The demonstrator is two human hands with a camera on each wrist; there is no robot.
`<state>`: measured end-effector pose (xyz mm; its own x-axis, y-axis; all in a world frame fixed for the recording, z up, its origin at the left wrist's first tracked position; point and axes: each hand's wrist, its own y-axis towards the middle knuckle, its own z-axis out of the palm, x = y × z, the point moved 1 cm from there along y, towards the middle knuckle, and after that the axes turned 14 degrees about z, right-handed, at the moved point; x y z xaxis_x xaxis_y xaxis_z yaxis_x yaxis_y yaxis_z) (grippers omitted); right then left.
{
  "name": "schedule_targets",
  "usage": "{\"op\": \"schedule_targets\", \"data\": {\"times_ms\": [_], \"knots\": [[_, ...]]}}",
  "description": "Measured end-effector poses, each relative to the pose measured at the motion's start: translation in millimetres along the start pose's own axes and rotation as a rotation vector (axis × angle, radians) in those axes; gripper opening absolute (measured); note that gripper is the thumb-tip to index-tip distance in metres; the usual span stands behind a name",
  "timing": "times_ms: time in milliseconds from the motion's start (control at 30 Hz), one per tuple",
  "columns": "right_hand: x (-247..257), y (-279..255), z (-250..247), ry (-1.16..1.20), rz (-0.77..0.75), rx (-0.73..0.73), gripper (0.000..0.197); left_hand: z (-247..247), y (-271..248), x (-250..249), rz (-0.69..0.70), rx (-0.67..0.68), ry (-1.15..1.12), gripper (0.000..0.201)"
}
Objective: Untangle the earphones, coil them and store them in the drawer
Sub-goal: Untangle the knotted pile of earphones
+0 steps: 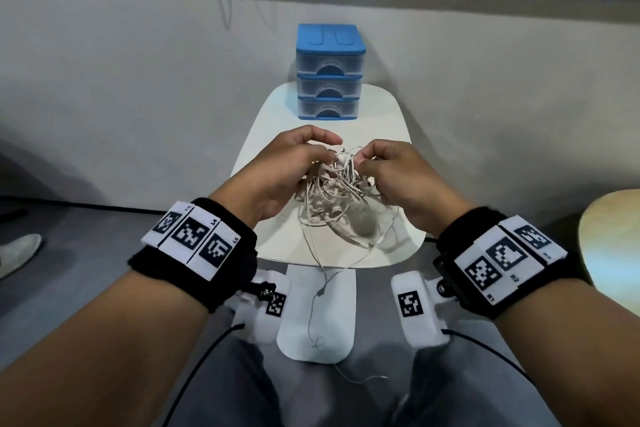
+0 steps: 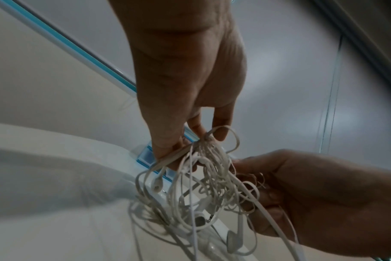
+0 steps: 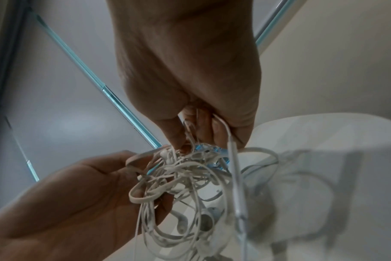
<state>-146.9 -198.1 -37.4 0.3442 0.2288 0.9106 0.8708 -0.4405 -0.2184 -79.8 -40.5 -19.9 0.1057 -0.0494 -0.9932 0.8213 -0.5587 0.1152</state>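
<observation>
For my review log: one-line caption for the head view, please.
Both hands, left hand and right hand, pinch a tangled bundle of white earphones above a white table, closed drawer unit behind.

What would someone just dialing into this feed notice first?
First, the tangled earphones, a white knot of cords lifted over the small white table, with the left hand and right hand both pinching strands at its top. One loose cord trails off the table's near edge toward the floor. Behind the knot stands a blue drawer unit with three clear drawers, all closed.
</observation>
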Motion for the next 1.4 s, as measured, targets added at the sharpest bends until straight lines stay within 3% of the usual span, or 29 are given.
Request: {"op": "schedule_targets", "data": {"times_ms": [167, 300, 467, 600, 833, 1067, 1233, 1333, 1400], "knots": [[-4.3, -4.9, 3.2, -0.041, -0.005, -0.002, 0.02, 3.3, 3.9, 7.1, -0.028, -0.037, -0.02, 0.019], [-4.6, -5.2, 1.8, -0.189, -0.111, -0.077, 0.023, 8.0, 7.1, 9.1, -0.038, -0.06, -0.023, 0.014], [3.6, -7.3, 0.9, -0.415, -0.243, -0.193, 0.021, 8.1, 5.2, 3.9, -0.038, -0.095, 0.01, 0.021], [11.1, -6.4, 0.6, -0.433, -0.276, -0.201, 0.015, 5.1, 4.4, -2.8, -0.003, -0.107, 0.01, 0.026], [8.2, -6.7, -4.5, -0.344, -0.204, -0.21, 0.02, 6.6, 9.2, -4.9, -0.015, -0.053, 0.017, 0.03], [5.3, -8.3, -15.2, 0.029, -0.062, -0.02, 0.017, 13.0, 10.4, -0.9, -0.025, 0.045, -0.087, 0.03], [11.3, -9.1, -18.8, 0.074, 0.03, 0.117, 0.02, 6.4, 12.9, -2.7, 0.031, 0.045, 0.161, 0.03], [13.2, -11.6, -18.8, 0.006, 0.055, 0.098, 0.016, 5.0, 14.5, -1.7, 0.085, 0.065, 0.306, 0.028], [12.9, -13.7, -17.1, -0.046, 0.056, 0.046, 0.012, 7.7, 14.7, -4.2, 0.187, 0.002, 0.342, 0.021]]}}
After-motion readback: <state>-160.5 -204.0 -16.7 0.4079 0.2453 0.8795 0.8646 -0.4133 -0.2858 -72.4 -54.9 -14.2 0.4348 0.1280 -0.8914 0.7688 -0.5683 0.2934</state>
